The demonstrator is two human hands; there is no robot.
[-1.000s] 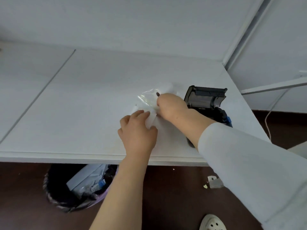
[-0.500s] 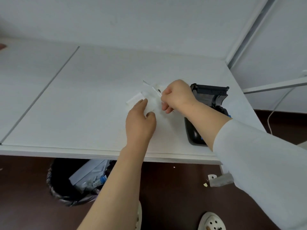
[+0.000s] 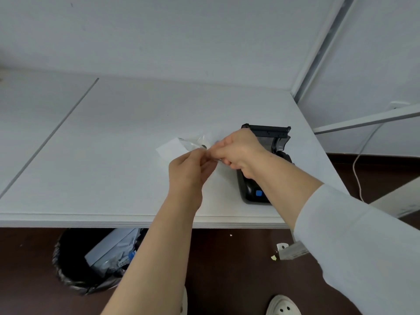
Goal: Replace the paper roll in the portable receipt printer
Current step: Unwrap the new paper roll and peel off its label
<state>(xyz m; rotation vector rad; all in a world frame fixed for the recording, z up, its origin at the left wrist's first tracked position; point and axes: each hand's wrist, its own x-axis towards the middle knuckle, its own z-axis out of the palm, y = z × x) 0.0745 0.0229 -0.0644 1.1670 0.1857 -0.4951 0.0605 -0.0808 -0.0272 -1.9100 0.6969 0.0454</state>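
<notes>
A black portable receipt printer (image 3: 259,192) lies near the right front of the white table (image 3: 109,173), its lid (image 3: 269,133) standing open. Just left of it, both hands meet above the table over a small clear plastic wrapper (image 3: 195,143) with a white paper piece (image 3: 169,148) sticking out to the left. My left hand (image 3: 189,170) pinches the wrapper from the near side. My right hand (image 3: 238,150) grips its right end, fingers curled, covering part of the printer. The paper roll itself is hidden by the hands and wrapper.
A black bin (image 3: 91,260) with a bag and discarded packaging stands on the floor under the table's front edge. A white cable (image 3: 356,169) hangs at the right. Shoes (image 3: 283,306) and paper scraps (image 3: 281,247) are on the dark floor.
Both hands have lifted off the table top with the wrapper and drawn close together, fingertips now meeting; the white paper piece now shows to the left of them.
</notes>
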